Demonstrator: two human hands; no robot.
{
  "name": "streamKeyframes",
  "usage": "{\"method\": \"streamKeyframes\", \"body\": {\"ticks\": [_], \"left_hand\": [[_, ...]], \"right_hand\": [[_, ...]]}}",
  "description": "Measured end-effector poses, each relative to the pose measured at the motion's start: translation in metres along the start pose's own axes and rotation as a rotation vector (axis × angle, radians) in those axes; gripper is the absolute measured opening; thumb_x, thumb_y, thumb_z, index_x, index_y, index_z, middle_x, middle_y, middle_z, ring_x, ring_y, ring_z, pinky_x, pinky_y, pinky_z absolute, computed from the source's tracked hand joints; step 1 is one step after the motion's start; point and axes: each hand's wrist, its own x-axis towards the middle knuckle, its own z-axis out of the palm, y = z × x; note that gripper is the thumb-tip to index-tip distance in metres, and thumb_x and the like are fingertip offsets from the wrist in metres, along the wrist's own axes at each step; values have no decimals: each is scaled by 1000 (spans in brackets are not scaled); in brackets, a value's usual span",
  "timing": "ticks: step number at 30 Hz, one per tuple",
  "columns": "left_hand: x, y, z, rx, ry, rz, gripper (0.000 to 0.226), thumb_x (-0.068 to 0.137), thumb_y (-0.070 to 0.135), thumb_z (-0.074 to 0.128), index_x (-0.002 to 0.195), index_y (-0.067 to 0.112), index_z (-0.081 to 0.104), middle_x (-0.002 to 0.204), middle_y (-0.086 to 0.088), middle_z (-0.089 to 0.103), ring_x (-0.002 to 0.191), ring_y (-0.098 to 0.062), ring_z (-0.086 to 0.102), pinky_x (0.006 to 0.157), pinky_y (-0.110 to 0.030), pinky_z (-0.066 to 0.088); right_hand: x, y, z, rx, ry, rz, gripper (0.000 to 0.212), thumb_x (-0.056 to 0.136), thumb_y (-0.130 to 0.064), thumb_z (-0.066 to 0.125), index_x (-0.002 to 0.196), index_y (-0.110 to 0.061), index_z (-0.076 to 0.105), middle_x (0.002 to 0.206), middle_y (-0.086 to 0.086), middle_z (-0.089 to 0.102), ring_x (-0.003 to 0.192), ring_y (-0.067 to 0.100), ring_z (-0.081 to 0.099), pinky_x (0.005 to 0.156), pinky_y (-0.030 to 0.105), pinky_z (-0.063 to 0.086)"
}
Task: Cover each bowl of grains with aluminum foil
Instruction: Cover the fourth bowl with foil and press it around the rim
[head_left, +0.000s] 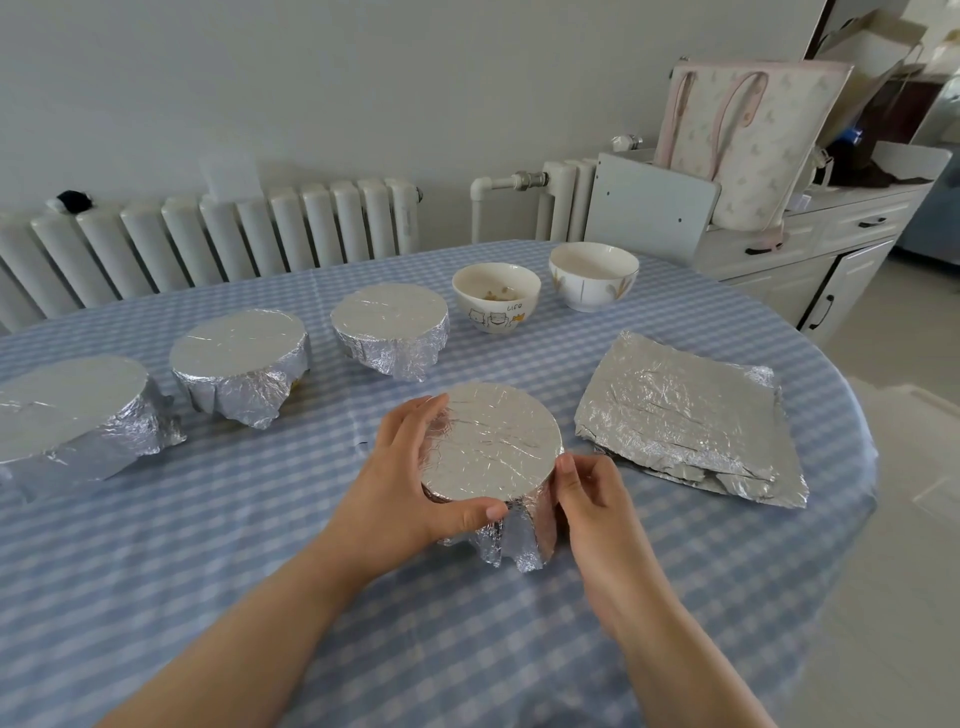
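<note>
A foil-covered bowl stands in front of me on the table. My left hand grips its left rim, thumb curled along the near edge. My right hand presses the foil against the bowl's right side with curled fingers. Three more foil-covered bowls stand in a row at the left: one, another, a third. Behind them are two uncovered bowls: a cat-printed one with a few grains, and a plain white one. A stack of foil sheets lies at the right.
The round table carries a blue checked cloth, and its edge curves away at the right. Radiators line the wall behind. A white cabinet with a tote bag on it stands at the back right.
</note>
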Motion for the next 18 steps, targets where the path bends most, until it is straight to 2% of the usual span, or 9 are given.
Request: {"method": "streamKeyframes", "body": {"ticks": [4, 10, 18], "left_hand": [[0, 1, 0, -3, -6, 2, 130, 36, 90, 68, 146, 34, 29, 141, 20, 30, 128, 8, 35, 103, -11, 27], [1, 0, -3, -5, -27, 9, 130, 37, 89, 69, 147, 35, 26, 143, 20, 27, 131, 7, 34, 108, -18, 29], [1, 1, -3, 9, -37, 4, 132, 38, 89, 69, 150, 33, 24, 144, 21, 25, 132, 5, 33, 109, -20, 29]], "right_hand": [[-1, -2, 9, 38, 95, 52, 24, 98, -33, 51, 90, -11, 55, 81, 2, 65, 72, 11, 62, 67, 28, 48], [0, -8, 12, 61, 154, 113, 24, 99, -31, 52, 87, -11, 55, 73, -2, 59, 62, 7, 54, 60, 23, 43], [8, -9, 15, 62, 181, 151, 14, 99, -22, 50, 95, -11, 57, 82, 2, 63, 67, 10, 57, 62, 26, 45]]}}
